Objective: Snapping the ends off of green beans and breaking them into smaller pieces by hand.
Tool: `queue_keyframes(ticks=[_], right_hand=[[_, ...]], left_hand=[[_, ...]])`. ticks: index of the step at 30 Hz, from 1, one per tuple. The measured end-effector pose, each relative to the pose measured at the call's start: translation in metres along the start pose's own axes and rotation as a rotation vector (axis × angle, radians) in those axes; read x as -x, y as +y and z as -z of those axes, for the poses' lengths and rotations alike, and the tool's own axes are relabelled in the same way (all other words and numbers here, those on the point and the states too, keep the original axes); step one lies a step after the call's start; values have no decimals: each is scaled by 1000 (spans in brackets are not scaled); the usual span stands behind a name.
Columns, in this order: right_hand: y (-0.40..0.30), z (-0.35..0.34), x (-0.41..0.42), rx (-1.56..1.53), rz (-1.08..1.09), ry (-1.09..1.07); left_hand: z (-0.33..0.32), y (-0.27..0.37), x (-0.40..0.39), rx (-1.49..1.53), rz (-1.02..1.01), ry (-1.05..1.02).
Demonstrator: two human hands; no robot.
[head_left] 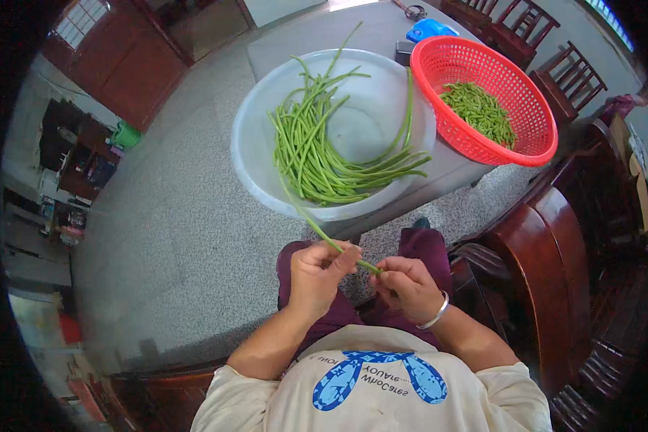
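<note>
A long green bean (318, 229) runs from the near rim of the basin down to my hands. My left hand (322, 272) grips it along its stalk between thumb and fingers. The fingertips of my right hand (407, 286), with a silver-coloured bangle at the wrist, pinch its near end. Beyond them, a pale plastic basin (248, 173) holds a bundle of long green beans (313, 146), some reaching over the rim. To its right, a red perforated plastic basket (540, 119) holds short cut pieces of green bean (478, 110).
Basin and basket stand on a grey-covered table (272, 46). A blue packet (429, 29) and a small dark box (404, 53) lie behind the basket. A dark wooden armchair (524, 254) is close on my right; wooden chairs (569, 81) line the wall.
</note>
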State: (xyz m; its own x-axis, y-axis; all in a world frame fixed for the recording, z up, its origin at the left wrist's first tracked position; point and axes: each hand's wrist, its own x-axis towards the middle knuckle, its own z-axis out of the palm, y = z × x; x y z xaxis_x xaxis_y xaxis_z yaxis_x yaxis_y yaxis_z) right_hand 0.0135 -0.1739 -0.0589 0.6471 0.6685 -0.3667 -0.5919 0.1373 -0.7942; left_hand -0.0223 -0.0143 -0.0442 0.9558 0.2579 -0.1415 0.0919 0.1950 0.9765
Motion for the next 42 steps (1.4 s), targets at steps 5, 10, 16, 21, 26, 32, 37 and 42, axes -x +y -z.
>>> queue_keyframes(ticks=[5,10,16,21,26,32,37,42], right_hand=[[0,19,-9,-315,-60,221],[-13,1,-1,-303,-84,4],[-15,-6,2,-295,-177,-99],[-18,-8,4,-123,-111,-118],[10,16,-16,-138,-82,325],[-7,4,-1,-273,-58,-191],[-14,-2,0,-258,-111,-213],[-6,4,-2,-181,-116,-208]], left_hand=[[-5,13,2,42,-57,12],[-4,11,3,277,136,-11],[-5,9,1,334,216,-20],[-5,9,-3,307,158,85],[-8,10,3,124,40,28],[-6,4,2,296,181,-43],[-7,1,3,296,191,-77],[-2,8,-4,317,174,97]])
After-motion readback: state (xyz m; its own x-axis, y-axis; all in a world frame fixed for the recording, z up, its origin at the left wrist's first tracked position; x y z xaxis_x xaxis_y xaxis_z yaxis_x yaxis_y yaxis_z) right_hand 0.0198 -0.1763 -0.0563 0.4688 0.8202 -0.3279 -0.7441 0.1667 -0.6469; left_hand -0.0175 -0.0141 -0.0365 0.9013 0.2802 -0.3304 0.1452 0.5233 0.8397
